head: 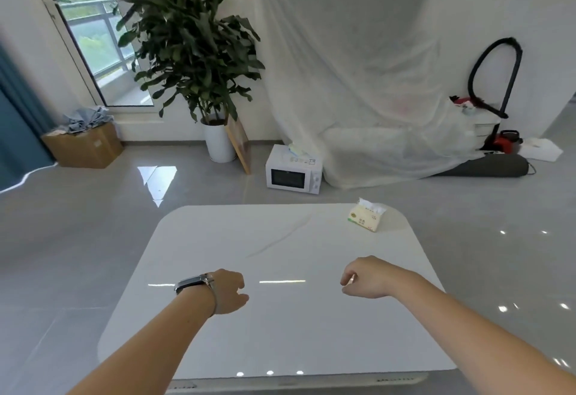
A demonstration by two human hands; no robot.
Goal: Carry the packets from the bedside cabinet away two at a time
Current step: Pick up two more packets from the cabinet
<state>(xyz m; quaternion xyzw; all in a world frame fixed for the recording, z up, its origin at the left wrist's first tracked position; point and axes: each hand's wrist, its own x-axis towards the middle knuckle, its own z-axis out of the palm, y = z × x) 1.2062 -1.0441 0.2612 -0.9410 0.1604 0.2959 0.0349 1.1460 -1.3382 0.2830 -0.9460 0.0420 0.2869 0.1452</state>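
One soft tissue packet (364, 217), cream with green print and white tissue sticking out of its top, lies on the far right corner of a glossy white table (280, 316). My left hand (229, 291), with a watch on the wrist, hovers over the table's left middle, fingers hanging down loosely curled and holding nothing. My right hand (366, 277) hovers over the right middle in the same loose curl, also without anything in it. The packet lies well beyond my right hand. No bedside cabinet is in view.
Beyond the table on the grey tiled floor stand a white microwave (293, 171), a tall potted plant (193, 51), a cardboard box (83, 148) at the left, furniture under a plastic sheet (358, 98), and a vacuum cleaner (501, 132) at the right.
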